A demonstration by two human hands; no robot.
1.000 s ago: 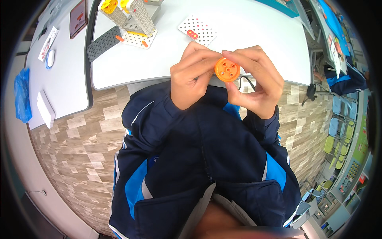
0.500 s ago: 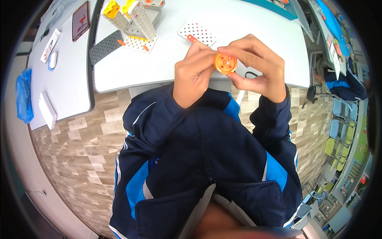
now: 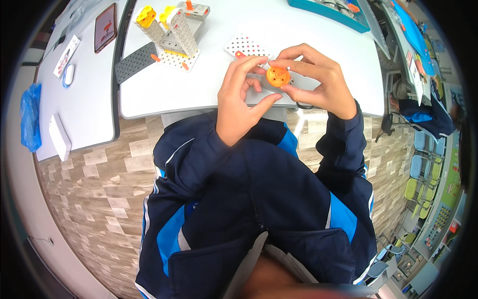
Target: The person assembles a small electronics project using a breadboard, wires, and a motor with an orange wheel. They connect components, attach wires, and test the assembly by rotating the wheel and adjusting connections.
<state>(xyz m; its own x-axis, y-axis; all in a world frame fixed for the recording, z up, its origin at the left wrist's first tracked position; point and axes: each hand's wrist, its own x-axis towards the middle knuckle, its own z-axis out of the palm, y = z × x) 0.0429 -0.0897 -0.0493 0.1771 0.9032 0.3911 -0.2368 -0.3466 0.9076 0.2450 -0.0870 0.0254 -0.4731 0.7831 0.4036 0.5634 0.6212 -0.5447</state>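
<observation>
I found the left hand (image 3: 232, 103) had opened off the orange wheel (image 3: 277, 77), just beside it at eight o'clock; the right hand (image 3: 323, 82) pinched it, one o'clock in view, apparently its sole control.

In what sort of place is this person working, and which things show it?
Probably a classroom or building-kit workshop, judging by the grey-and-yellow construction-kit model, the teal parts tray and the blue and green chairs at the right.
</observation>
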